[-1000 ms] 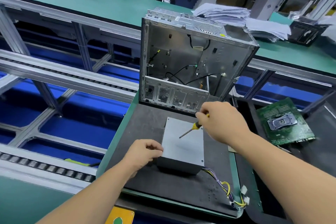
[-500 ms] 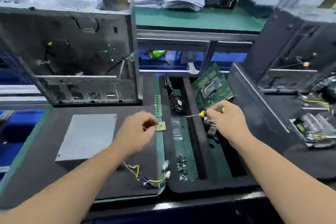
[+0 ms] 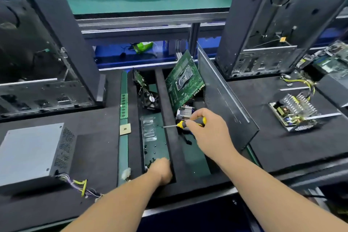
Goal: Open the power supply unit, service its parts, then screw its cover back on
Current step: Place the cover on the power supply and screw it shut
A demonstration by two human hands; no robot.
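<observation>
Left hand point(image 3: 161, 168) digs into tray's point(image 3: 170, 100) near-end screws point(image 3: 153, 153), grip hidden; right hand point(image 3: 208, 133) holds screwdriver point(image 3: 185, 123). Pinch one screw only, then return to power supply unit point(image 3: 32, 150).

one head-worn view looks forward and down, close over the foam tray point(image 3: 170, 111) and bench.

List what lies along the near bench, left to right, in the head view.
Grey power supply unit → its wire bundle → square CPU chip → left hand over the loose screws → right hand gripping the screwdriver → leaning black side panel → opened power supply.
</observation>
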